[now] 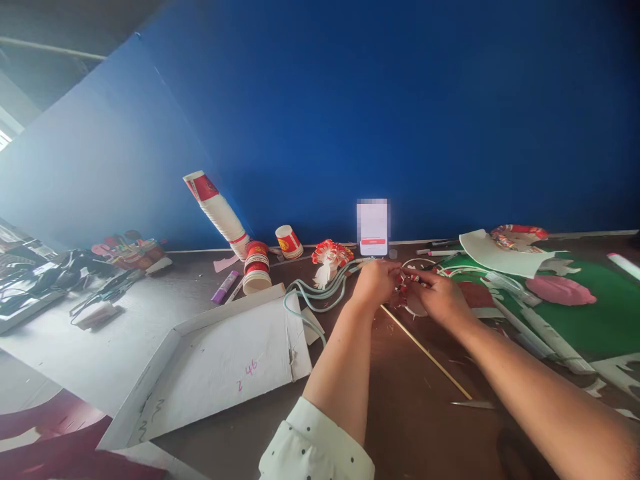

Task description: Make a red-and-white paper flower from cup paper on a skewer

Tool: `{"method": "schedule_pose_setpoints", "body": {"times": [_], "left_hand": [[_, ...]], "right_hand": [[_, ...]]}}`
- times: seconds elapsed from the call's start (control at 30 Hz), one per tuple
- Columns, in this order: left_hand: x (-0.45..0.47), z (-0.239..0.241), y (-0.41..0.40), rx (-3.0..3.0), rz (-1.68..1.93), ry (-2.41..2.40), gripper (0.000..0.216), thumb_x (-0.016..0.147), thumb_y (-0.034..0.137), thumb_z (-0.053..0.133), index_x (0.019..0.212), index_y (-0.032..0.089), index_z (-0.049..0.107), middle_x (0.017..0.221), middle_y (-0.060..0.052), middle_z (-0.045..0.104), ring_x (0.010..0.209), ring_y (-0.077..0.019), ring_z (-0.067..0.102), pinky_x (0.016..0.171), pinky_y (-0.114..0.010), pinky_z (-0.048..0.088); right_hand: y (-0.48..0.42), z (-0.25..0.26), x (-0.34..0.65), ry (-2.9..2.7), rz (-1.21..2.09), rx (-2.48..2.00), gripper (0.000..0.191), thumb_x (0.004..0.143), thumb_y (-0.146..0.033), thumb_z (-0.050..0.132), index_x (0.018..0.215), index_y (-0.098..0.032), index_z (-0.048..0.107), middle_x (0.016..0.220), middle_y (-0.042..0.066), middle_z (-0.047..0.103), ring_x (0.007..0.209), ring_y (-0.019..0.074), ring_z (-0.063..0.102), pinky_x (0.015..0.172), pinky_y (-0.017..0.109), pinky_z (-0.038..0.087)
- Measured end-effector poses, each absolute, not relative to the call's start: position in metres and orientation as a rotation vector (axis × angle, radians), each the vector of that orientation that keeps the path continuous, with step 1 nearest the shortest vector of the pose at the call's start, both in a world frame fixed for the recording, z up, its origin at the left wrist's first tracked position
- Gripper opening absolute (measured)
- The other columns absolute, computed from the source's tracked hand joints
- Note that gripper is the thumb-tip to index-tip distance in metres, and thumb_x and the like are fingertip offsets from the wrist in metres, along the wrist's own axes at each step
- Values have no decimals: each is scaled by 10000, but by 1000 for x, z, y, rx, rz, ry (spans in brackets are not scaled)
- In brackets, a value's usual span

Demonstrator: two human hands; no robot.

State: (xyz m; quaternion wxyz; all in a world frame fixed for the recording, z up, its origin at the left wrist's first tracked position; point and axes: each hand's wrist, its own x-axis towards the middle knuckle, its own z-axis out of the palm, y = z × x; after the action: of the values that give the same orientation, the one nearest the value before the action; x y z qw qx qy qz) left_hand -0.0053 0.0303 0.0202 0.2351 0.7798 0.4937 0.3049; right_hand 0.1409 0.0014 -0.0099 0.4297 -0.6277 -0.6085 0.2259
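Note:
My left hand [376, 281] and my right hand [436, 296] meet over the brown table [410, 407], fingers pinched together on a small red-and-white cut paper-cup piece [407, 283]. Most of the piece is hidden between my fingers. A thin wooden stick [425, 351] lies on the table just below my hands, running toward the right front. A finished red-and-white cup ornament [330, 256] stands behind my left hand.
A flat white cardboard tray [220, 360] lies at left. A leaning stack of paper cups [216, 211], two single cups [257, 267], a purple glue stick [225, 286], pale green tubing [320, 291], a phone [373, 227] against the blue wall, green paper [600, 313] at right.

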Motion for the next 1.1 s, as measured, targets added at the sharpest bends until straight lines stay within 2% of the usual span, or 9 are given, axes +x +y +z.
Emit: {"method": "schedule_pose_setpoints", "body": {"times": [0.13,0.33,0.5,0.77,1.1], "left_hand": [[-7,20,30,2081,867,1389,218,881,209,567,978,229,761,1047,-32,729,984,-156,639,904,-241,462],[-8,19,31,1987,914,1429,214,858,246,614,1017,211,753,997,-43,743,919,-150,660,854,-223,475],[-6,20,30,2001,873,1489,236,873,273,596,1057,232,738,1041,-28,735,952,-151,653,871,-225,471],[-7,23,27,2033,794,1586,184,854,305,592,922,276,761,956,-2,742,889,-161,649,813,-238,474],[-4,22,28,1956,785,1604,155,811,309,654,916,240,744,897,-15,734,823,-152,641,761,-242,475]], "right_hand": [[0,-8,140,-1526,551,-1562,370,765,-338,580,1051,-203,773,793,70,753,699,212,651,635,305,485],[0,-10,139,-1536,554,-1516,377,768,-351,576,1060,-211,768,857,67,759,729,214,659,647,308,491],[0,-10,139,-1535,531,-1504,358,767,-341,577,1047,-231,771,813,53,754,740,213,660,658,304,490],[0,-8,140,-1531,561,-1556,332,757,-374,582,965,-208,780,760,62,745,674,212,651,624,305,481],[0,-7,139,-1560,515,-1590,311,751,-322,559,940,-202,775,748,70,737,663,211,645,627,302,469]]}}
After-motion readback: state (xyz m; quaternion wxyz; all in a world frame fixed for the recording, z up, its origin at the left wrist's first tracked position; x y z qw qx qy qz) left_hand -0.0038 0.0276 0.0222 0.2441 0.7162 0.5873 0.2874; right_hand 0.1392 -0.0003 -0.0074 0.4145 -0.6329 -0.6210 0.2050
